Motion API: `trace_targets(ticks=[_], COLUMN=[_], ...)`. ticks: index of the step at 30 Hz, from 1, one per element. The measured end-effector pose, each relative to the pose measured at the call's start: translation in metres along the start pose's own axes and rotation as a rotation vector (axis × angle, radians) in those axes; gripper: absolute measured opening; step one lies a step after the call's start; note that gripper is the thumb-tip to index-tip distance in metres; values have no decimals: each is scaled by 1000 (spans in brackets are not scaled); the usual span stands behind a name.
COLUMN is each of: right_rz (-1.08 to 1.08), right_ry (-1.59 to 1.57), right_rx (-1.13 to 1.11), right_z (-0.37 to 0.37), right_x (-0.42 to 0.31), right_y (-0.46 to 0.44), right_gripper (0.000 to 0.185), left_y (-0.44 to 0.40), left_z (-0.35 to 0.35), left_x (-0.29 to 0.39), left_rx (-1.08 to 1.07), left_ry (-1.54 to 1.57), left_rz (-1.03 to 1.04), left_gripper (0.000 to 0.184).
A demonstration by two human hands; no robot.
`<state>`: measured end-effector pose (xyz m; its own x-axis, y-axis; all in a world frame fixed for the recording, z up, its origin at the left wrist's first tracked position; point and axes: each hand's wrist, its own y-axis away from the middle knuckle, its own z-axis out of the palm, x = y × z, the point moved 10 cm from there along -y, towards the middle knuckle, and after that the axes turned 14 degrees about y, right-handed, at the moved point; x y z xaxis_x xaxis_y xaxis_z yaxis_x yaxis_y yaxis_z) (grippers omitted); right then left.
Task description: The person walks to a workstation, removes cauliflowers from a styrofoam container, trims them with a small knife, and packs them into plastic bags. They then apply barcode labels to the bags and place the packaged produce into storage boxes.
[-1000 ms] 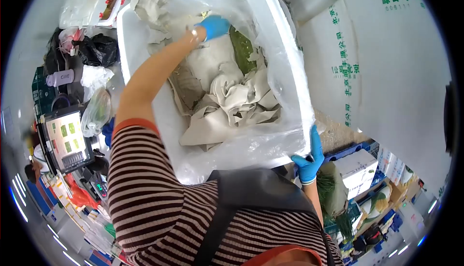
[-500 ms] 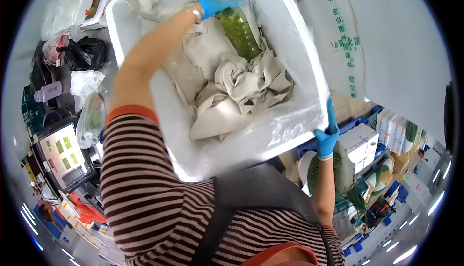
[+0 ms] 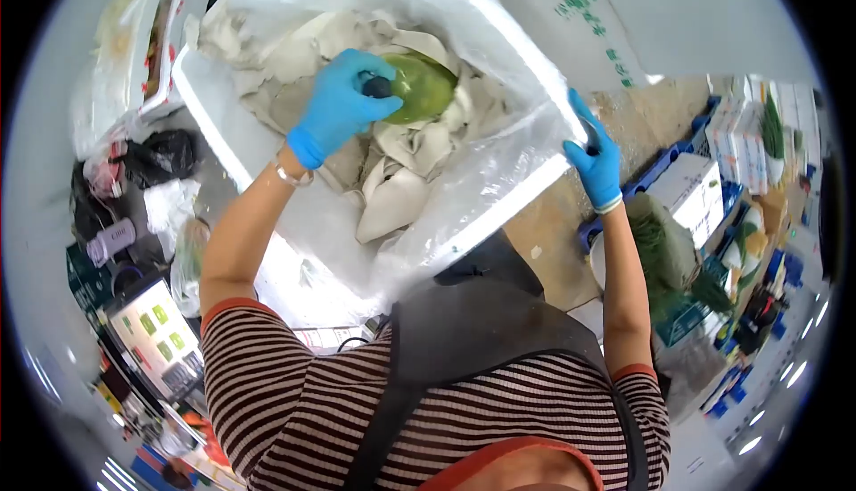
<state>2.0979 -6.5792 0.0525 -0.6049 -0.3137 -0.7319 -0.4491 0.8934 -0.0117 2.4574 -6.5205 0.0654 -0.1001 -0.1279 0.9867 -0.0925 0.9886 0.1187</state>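
My left hand (image 3: 341,103), in a blue glove, has its fingers closed round the dark cap (image 3: 376,87) of a green, see-through bottle (image 3: 417,88). The bottle lies tilted among crumpled grey-white paper (image 3: 408,150) inside a large white foam box (image 3: 506,201) lined with clear plastic. At the box's right corner is my right hand (image 3: 597,154), also gloved in blue, with its thumb and fingers gripping the rim. Part of the bottle's far end is hidden by the paper.
Left of the box are a black bag (image 3: 162,157), a white bag (image 3: 171,210), a pale purple bottle (image 3: 111,241) and a lit screen (image 3: 158,334). A second foam box (image 3: 160,54) stands at upper left. Right are a white carton (image 3: 685,192) and green vegetables (image 3: 660,246).
My left hand has moved down and closed on the bottle's cap; more of the bottle's cap end shows. The box has turned and shifted left, with my right hand still at its corner.
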Motion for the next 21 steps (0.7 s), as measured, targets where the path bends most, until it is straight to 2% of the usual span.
trace_targets(ticks=[2,4,5,7,8,10,13,15,17,21], right_rz=[247,86,118,183,163,121,327,417,540,570], right_ry=[224,307,249,127,152,210,1,20,10,-55], right_rx=[-74,172,211,293,326,398,373,369,359,504], right_z=[-9,-30,-38,-54,-59,-70,-81,-88,-95,-94], right_x=[-2,-19,-14,-3,4,26,59,82,104,143], right_y=[9,23,36,69,87,130,208,270,334,470], right_gripper=[72,72,71,70,69,66,60,57,51,47], left_y=[0,2,7,22,31,50,85,112,138,197], left_z=[5,-2,-3,3,10,39,83,115,158,271], left_x=[47,76,91,136,158,212,275,313,346,379], left_rx=[20,36,71,123,124,63,9,13,-94,-365], left_ry=[-161,-111,-59,-124,-113,-291,-335,-338,-335,-286], left_rz=[256,144,54,30,81,246,327,346,416,511], left_gripper=[33,32,31,31,31,29,32,35,35,39])
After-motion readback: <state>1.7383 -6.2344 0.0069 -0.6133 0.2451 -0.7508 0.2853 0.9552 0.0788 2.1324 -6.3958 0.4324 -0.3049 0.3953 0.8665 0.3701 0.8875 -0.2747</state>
